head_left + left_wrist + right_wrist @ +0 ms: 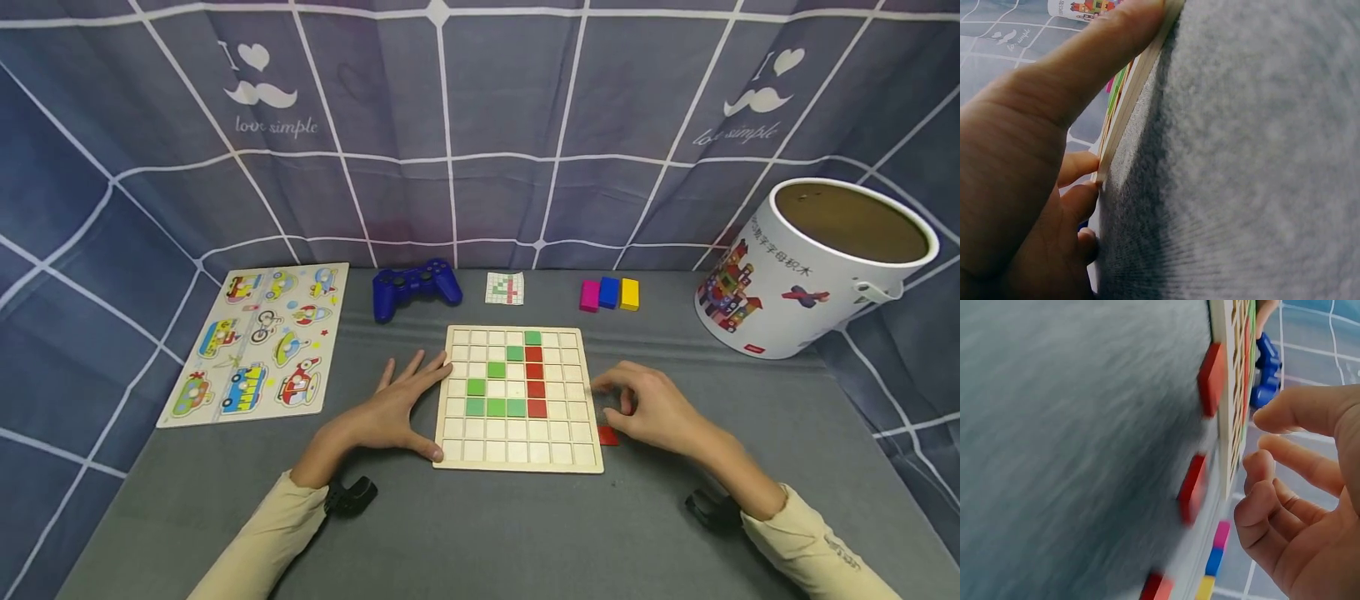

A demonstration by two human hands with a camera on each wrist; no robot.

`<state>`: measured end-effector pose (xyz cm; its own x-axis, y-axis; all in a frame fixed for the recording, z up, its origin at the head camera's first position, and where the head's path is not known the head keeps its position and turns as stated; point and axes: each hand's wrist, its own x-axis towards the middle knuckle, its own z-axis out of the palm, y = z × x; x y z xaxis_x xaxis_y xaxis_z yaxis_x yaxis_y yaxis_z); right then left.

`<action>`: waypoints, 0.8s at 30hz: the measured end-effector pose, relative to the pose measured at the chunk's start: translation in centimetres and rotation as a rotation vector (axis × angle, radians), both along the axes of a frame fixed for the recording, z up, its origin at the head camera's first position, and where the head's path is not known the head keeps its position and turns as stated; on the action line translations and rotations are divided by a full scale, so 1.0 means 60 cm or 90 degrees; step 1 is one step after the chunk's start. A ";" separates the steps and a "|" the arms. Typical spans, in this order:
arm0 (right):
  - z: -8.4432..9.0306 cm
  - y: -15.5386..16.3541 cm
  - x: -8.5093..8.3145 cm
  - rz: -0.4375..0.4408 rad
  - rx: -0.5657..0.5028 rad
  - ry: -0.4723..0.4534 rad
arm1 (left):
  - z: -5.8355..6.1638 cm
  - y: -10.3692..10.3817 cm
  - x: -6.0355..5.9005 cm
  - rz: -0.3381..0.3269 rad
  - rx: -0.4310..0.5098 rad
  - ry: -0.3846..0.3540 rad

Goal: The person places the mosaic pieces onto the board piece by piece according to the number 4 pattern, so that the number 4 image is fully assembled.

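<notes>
Left hand point(393, 408): lying flat, fingers straight, bracing the square wooden grid board point(517, 460) at its left edge.
Right hand point(648, 404): hovering loosely curled, grasping nothing, over loose red square tiles point(608, 435) beside the board's right edge.
Risk: fingers could be nudging the board, jolting seated green and red tiles point(534, 372) out.

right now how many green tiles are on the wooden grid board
7 green tiles: one in the top row, one diagonally below-left, one further down-left, one lower left, and three side by side in the row beneath. None seems hidden by the hands.
</notes>
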<state>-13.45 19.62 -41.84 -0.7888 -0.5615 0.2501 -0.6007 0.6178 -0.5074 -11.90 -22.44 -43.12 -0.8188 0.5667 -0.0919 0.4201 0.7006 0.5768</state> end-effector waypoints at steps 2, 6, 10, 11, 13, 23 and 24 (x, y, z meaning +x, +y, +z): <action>-0.001 0.015 0.003 -0.007 0.003 0.010 | -0.001 0.000 0.000 -0.003 0.004 -0.001; 0.000 0.040 0.007 -0.021 0.011 0.013 | -0.001 -0.002 0.000 0.002 0.008 -0.002; 0.004 0.062 0.011 -0.045 0.039 -0.003 | 0.000 -0.003 -0.001 0.006 0.004 -0.002; 0.005 0.067 0.012 -0.052 0.049 -0.008 | 0.000 -0.003 -0.002 0.006 0.004 -0.003; 0.007 0.078 0.015 -0.064 0.071 -0.016 | 0.000 -0.002 -0.003 0.005 0.001 -0.003; 0.009 0.114 0.026 -0.090 0.136 -0.046 | -0.001 0.003 -0.004 0.003 0.004 -0.010; 0.008 0.116 0.026 -0.089 0.137 -0.048 | -0.001 0.003 -0.004 0.003 0.004 -0.012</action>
